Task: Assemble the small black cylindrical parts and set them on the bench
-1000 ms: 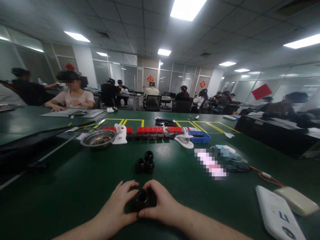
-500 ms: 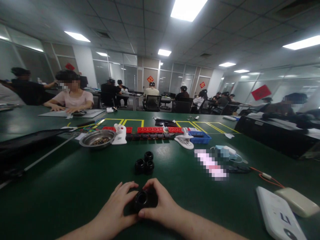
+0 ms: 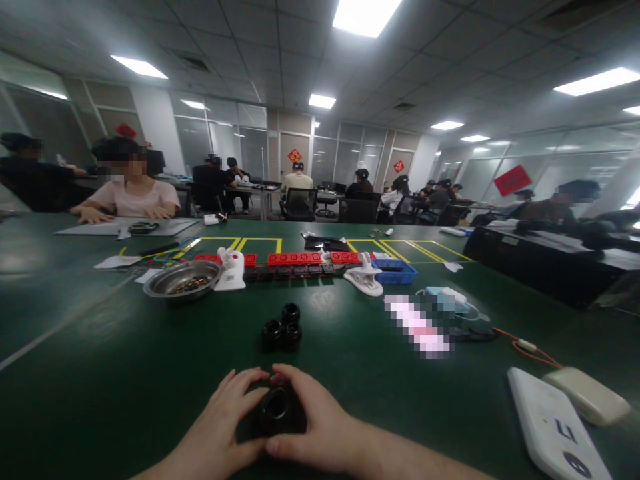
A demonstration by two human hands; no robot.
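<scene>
Both hands are cupped around a black cylindrical part (image 3: 275, 404) with a round hole in its top, standing on the green table. My left hand (image 3: 225, 417) curves along its left side, fingers bent. My right hand (image 3: 320, 420) wraps its right side, its thumb in front and its fingertips at the back close to the left ones. Dark shapes beside the part, within the hands, are too dim to make out. Just beyond, a cluster of 3 similar black parts (image 3: 283, 328) stands close together.
Farther back are a metal bowl (image 3: 165, 288) of small pieces, white clamps (image 3: 364, 277), red blocks (image 3: 313, 259), a black strip (image 3: 295, 271) and a blue tray (image 3: 397, 275). At right lie a white device (image 3: 555, 420) and a beige case (image 3: 585, 395). A person (image 3: 133, 190) sits across the table.
My hands have closed in more around the black part, their fingertips nearer each other. The large black object at the far left has gone from view. The whole view has shifted slightly.
</scene>
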